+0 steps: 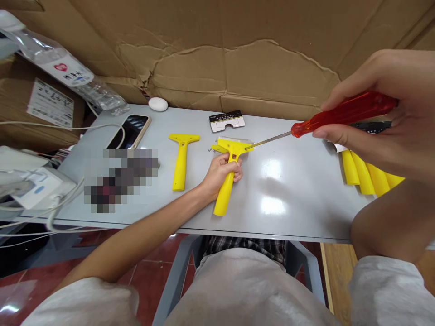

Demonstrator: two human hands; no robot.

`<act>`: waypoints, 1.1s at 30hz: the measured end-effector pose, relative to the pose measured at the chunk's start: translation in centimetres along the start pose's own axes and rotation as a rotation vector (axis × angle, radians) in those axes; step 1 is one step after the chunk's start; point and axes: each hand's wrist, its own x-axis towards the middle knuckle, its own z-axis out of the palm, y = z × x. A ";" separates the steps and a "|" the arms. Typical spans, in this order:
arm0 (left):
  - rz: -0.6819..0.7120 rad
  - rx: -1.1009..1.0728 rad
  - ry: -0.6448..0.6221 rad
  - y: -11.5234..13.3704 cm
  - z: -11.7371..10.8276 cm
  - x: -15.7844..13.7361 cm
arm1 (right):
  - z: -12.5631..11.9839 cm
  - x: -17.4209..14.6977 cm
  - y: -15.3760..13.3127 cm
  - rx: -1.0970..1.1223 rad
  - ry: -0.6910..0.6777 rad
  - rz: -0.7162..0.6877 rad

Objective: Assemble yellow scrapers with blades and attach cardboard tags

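Brown cardboard (278, 27) walls off the far side of your workplace, well beyond the fingers of both hands, above the pale grey table (299, 199) where you sit. Several yellow handles (365, 174) lie side by side past your right fingers, partly hidden by that hand. Your right hand (411, 127) is clamped around the grip of a red screwdriver (343, 115), whose shaft points leftward from your thumb, toward your other hand.

Your left hand (220, 174) wraps a yellow scraper (224, 197), fingers closed around the upper handle just below the head. Its wide head points away from you, beyond your left fingers; its butt end points back toward your body, so the long axis runs away from you with a slight slant to the right. The screwdriver's tip meets the head's right end, near your left fingers; whether it is seated in a screw cannot be told.

Turning a screw appears to be the step in hand. The next move seems to call for a firm left grip, a shaft lined up with the fastener and light pressure as you twist.

Another yellow tool (181, 163) lies left of your left fingers, head also away. Beyond those fingers rests a black-and-white card (227, 121).
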 end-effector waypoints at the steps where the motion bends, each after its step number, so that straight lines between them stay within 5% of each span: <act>1: -0.004 0.003 -0.002 0.0 0.0 0.0 | 0.0 0.1 0.0 -0.018 -0.005 -0.008; 25: -0.031 0.017 -0.006 0.6 0.4 -0.3 | 0.3 -0.1 0.6 -0.005 0.016 0.038; 33: -0.018 0.022 0.010 0.4 0.3 -0.5 | 1.2 0.4 -1.6 -0.011 0.046 0.100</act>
